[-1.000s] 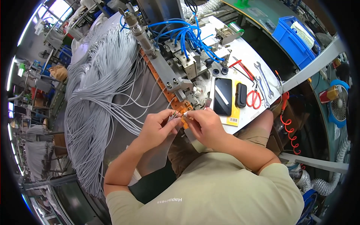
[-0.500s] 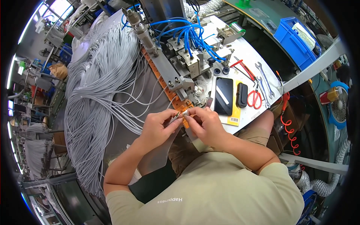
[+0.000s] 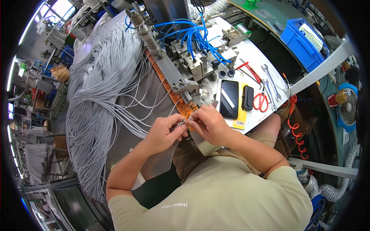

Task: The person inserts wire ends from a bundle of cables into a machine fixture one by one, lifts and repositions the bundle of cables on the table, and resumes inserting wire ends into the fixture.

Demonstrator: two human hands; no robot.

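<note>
My left hand point(image 3: 162, 134) is closed in a pinch in front of the machine's orange rail point(image 3: 186, 109). Between its thumb and fingers shows a thin end that looks like part of a grey cable. Right beside it, my right hand point(image 3: 211, 125) is closed too, fingertips pressed together against the left ones. A small pale piece peeks out at those fingertips, mostly hidden and too small to name. From the left, several strands of the grey cable bundle point(image 3: 98, 92) run across the table toward my left hand.
Ahead stands a machine with a metal arm point(image 3: 165, 71) and blue air hoses point(image 3: 192, 32). To the right lie a black phone point(image 3: 229, 99), a black case point(image 3: 248, 97), red-handled scissors point(image 3: 261, 101), pliers point(image 3: 252, 72) and wrenches point(image 3: 272, 82). A blue crate point(image 3: 304, 44) sits farther right.
My right hand has turned slightly and its fingers have closed farther over the fingertips of my left hand, covering the small white piece. My left hand has barely moved.
</note>
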